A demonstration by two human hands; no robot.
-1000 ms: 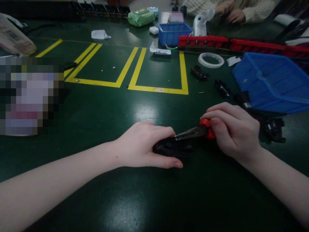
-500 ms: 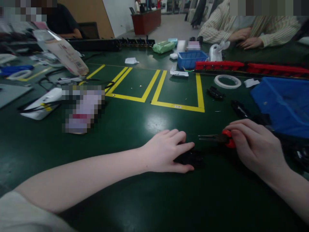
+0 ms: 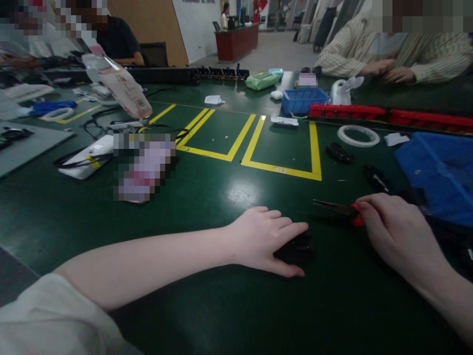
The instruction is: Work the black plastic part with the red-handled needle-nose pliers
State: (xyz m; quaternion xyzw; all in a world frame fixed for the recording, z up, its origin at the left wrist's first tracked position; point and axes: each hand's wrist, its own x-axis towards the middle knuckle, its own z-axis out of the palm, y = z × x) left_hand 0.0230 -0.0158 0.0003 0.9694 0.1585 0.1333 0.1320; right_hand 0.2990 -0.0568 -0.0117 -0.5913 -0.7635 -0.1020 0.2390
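My left hand (image 3: pixel 262 241) rests on the dark green table with a small black part (image 3: pixel 297 248) between its thumb and index finger. The hand covers some of that part, and its exact kind is too dark to make out. To the right, my right hand (image 3: pixel 399 227) is wrapped round the red handles of needle-nose pliers (image 3: pixel 338 207). Their thin jaws point left, a little above and apart from the black part. The jaws look nearly closed, with nothing seen between them.
Beyond my right hand lie black parts (image 3: pixel 339 153), a tape roll (image 3: pixel 358 135) and a blue bin (image 3: pixel 439 172). A phone (image 3: pixel 148 167), a white pouch (image 3: pixel 86 157) and a tilted bottle (image 3: pixel 121 86) are on the left. Yellow tape (image 3: pixel 281 170) marks the table. People sit opposite.
The camera view has shifted, moving the scene right and slightly down. The pliers' jaws now tilt up toward their tips. My left thumb and index finger look slightly farther apart around the black part.
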